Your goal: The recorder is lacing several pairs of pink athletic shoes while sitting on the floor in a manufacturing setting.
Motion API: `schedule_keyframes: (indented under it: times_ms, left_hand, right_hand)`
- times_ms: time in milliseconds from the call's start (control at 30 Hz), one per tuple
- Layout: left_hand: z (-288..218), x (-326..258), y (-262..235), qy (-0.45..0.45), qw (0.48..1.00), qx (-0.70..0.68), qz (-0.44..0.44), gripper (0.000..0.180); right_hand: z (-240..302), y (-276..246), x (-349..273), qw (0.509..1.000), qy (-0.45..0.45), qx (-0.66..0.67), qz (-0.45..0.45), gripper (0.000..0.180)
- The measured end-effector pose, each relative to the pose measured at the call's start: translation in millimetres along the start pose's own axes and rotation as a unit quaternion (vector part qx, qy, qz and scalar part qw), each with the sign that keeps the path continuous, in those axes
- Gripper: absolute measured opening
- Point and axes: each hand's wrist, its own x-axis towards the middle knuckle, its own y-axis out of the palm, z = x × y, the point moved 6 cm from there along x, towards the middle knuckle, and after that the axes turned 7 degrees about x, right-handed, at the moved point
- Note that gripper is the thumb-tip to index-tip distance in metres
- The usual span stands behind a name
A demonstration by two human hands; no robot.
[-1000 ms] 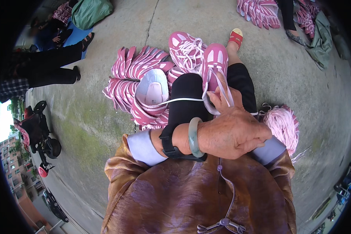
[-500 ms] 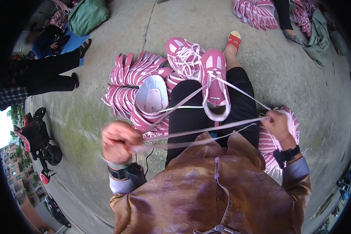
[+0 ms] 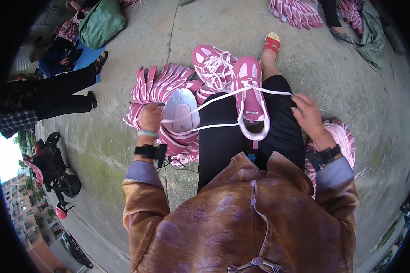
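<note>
A pink-and-white sneaker lies on my lap, toe pointing away from me, its opening toward me. A white shoelace runs from its eyelets to my left hand, which is closed on it beside the pale-lined shoe upper. On the other side the lace stretches to the fingertips of my right hand, curled above my right thigh. Another white strand crosses my left thigh between the sneaker and the upper.
A second laced sneaker sits just beyond. Pink uppers are stacked at left and beside my right thigh. Other people's legs, a green sack and a motorbike stand around on the concrete.
Both hands have moved forward from near my waist. The long strands that crossed my lap between them are gone from there; the lace now spreads to either side of the sneaker.
</note>
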Motion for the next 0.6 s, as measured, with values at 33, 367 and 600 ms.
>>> schedule_keyframes:
  times_ms: [33,367,600]
  left_hand:
    - [-24,-6,12,0.082,0.99,-0.062,-0.101,0.017]
    - [-208,-14,63,0.211,0.97,-0.092,0.078,0.05]
    - [-137,-24,5,0.314,0.949,-0.007,-0.008,0.008]
  right_hand:
    - [24,15,16,0.999,-0.031,0.015,-0.01,0.036]
    - [38,43,32,0.995,-0.095,-0.032,-0.012,0.015]
    - [-79,-74,-51,0.986,-0.053,-0.156,-0.007,0.011]
